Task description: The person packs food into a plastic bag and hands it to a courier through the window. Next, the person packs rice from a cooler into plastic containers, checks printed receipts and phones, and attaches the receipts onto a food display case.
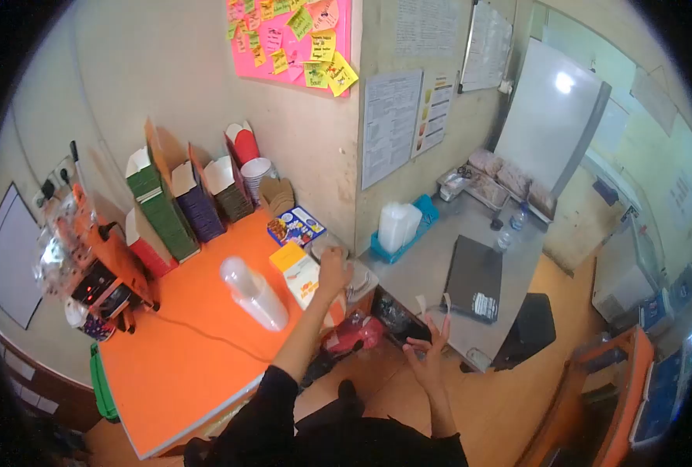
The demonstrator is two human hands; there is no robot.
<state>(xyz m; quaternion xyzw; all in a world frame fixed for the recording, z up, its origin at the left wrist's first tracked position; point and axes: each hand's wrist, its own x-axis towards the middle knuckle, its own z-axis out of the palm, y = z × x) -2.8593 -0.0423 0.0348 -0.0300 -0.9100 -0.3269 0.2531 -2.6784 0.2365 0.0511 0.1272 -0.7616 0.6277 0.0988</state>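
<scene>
My left hand reaches over the right edge of the orange table, beside a white and yellow box. Its fingers are bent down near a greyish item, and what they hold, if anything, is hidden. My right hand is raised beside the metal table's near edge, with its fingers apart. Thin pale strips stand up at its fingertips and seem to stick to them. Behind my left hand lies a blue box. A stack of clear plastic cups lies to the left on the orange table.
Folded cartons and paper cups line the wall behind the orange table. An orange sealing machine stands left. The metal table holds a black laptop, a blue basket and a bottle. A stool stands right.
</scene>
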